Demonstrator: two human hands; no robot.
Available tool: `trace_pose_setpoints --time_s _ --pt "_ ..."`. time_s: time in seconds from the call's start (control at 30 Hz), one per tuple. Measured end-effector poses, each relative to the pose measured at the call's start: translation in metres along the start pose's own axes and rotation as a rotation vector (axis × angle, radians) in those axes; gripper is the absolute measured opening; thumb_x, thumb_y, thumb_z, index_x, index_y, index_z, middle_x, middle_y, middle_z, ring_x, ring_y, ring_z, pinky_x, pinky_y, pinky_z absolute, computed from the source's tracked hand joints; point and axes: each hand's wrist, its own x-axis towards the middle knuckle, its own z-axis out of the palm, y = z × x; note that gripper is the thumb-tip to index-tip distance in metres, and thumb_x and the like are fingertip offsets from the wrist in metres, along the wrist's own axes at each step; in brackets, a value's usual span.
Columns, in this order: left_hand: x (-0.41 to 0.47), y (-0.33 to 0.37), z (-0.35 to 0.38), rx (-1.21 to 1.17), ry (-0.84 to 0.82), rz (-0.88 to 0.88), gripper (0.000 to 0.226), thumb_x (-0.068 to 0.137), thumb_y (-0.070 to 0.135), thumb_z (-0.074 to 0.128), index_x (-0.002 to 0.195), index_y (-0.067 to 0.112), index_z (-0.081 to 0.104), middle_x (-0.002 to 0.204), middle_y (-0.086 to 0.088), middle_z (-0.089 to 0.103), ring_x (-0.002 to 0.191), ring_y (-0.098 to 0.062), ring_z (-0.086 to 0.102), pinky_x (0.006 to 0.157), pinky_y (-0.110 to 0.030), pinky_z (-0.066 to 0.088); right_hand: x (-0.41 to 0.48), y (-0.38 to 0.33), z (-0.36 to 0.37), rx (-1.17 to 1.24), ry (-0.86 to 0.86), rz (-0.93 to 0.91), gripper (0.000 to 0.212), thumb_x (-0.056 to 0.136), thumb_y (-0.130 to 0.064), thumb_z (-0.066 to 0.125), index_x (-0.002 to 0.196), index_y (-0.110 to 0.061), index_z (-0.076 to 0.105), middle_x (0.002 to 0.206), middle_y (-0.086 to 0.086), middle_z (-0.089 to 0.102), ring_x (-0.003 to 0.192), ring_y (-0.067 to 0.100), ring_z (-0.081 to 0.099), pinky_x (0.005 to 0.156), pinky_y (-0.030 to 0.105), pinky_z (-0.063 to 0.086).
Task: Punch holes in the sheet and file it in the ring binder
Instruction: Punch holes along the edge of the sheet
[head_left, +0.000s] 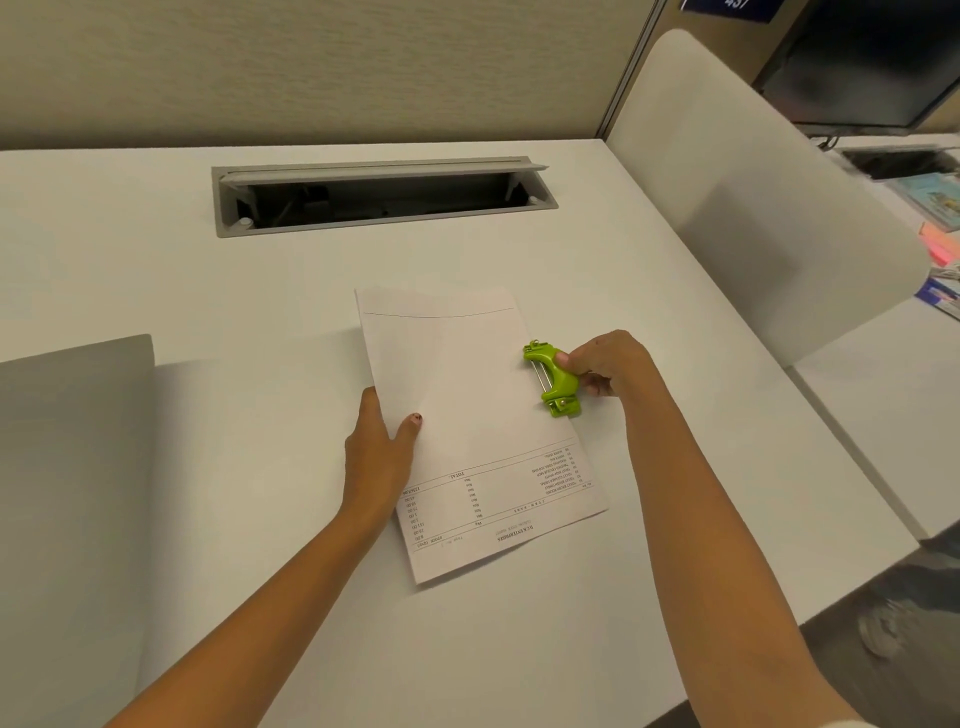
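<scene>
Left hand (376, 457) — fingers hidden under the sheet (467, 395).

Sheet (467, 415) lies on the white bench (208, 291), print upside down to you. Your left grip (376, 452) holds its left edge, thumb on top. Your right grip (605, 364) clasps the green hole punch (553, 379), which sits on the sheet's right edge. Grey cover (72, 467) at far left.
</scene>
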Motion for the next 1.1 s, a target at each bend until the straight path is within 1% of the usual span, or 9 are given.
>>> trace_pose_setpoints --time_s 0.07,0.17,0.23,0.53,0.63,0.7,0.77,0.87,1.1 --pt "-0.001 0.001 0.002 0.006 0.008 -0.003 0.035 0.096 0.019 0.051 0.129 0.019 0.041 0.114 0.009 0.052 0.099 -0.017 0.053 0.084 -0.03 0.043 0.001 0.002 0.0 -0.029 0.006 -0.01 0.029 0.077 -0.03 0.079 0.084 -0.008 0.061 0.071 0.009 0.058 0.073 0.023 0.054 0.086 0.034 0.053" --pt "-0.001 0.001 0.003 0.026 0.012 0.008 0.036 0.097 0.019 0.051 0.131 0.018 0.04 0.114 0.009 0.05 0.099 -0.017 0.051 0.085 -0.03 0.043 0.001 0.006 -0.004 0.033 0.049 -0.076 0.019 0.078 -0.017 0.077 0.072 -0.011 0.06 0.067 0.005 0.059 0.055 0.014 0.055 0.05 0.02 0.05" --pt "-0.001 0.001 0.002 0.022 0.008 0.005 0.037 0.097 0.02 0.051 0.131 0.018 0.039 0.116 0.008 0.05 0.1 -0.016 0.051 0.087 -0.031 0.044 -0.001 0.007 -0.005 0.025 0.06 -0.1 0.02 0.078 -0.014 0.075 0.07 -0.013 0.058 0.063 0.003 0.058 0.051 0.011 0.053 0.04 0.017 0.043" --pt "0.0 0.0 0.003 0.011 0.012 -0.018 0.038 0.097 0.021 0.051 0.133 0.018 0.039 0.127 0.001 0.055 0.101 -0.016 0.051 0.087 -0.031 0.044 0.007 0.008 -0.002 0.0 0.077 -0.096 0.022 0.081 -0.014 0.073 0.067 -0.013 0.056 0.066 0.004 0.058 0.057 0.016 0.055 0.056 0.024 0.048" --pt "0.001 0.0 0.002 0.017 0.009 -0.027 0.039 0.096 0.021 0.052 0.133 0.018 0.039 0.129 -0.001 0.055 0.105 -0.019 0.053 0.09 -0.034 0.045 0.016 0.006 0.008 -0.182 0.058 -0.024 0.038 0.085 -0.035 0.069 0.061 -0.011 0.052 0.062 0.004 0.056 0.066 0.02 0.056 0.073 0.027 0.05" --pt "0.001 0.001 0.002 0.013 0.004 -0.028 0.039 0.096 0.022 0.052 0.133 0.019 0.039 0.129 -0.001 0.055 0.111 -0.023 0.055 0.09 -0.035 0.046 0.023 0.005 0.013 -0.255 0.068 0.001 0.048 0.085 -0.046 0.066 0.058 -0.011 0.048 0.059 0.004 0.054 0.065 0.02 0.054 0.077 0.029 0.048" --pt "0.0 0.002 0.002 0.014 0.005 -0.024 0.039 0.097 0.021 0.051 0.133 0.018 0.039 0.129 0.0 0.055 0.109 -0.021 0.054 0.088 -0.033 0.045 0.028 0.005 0.013 -0.283 0.064 0.009 0.049 0.084 -0.047 0.066 0.057 -0.011 0.047 0.058 0.005 0.053 0.063 0.019 0.053 0.08 0.03 0.049" --pt "-0.001 0.003 0.003 0.02 0.008 -0.016 0.039 0.096 0.02 0.051 0.133 0.016 0.039 0.128 -0.001 0.054 0.108 -0.02 0.054 0.088 -0.031 0.043 0.03 0.006 0.012 -0.275 0.068 0.022 0.047 0.083 -0.045 0.069 0.058 -0.011 0.048 0.059 0.005 0.053 0.07 0.022 0.055 0.09 0.032 0.052" --pt "-0.001 0.002 0.002 0.026 0.003 -0.02 0.039 0.096 0.021 0.052 0.133 0.017 0.039 0.131 -0.003 0.055 0.115 -0.026 0.055 0.096 -0.038 0.047 0.039 0.005 0.011 -0.34 0.039 0.045 0.048 0.083 -0.048 0.067 0.058 -0.011 0.048 0.06 0.005 0.053 0.067 0.02 0.054 0.09 0.031 0.05"
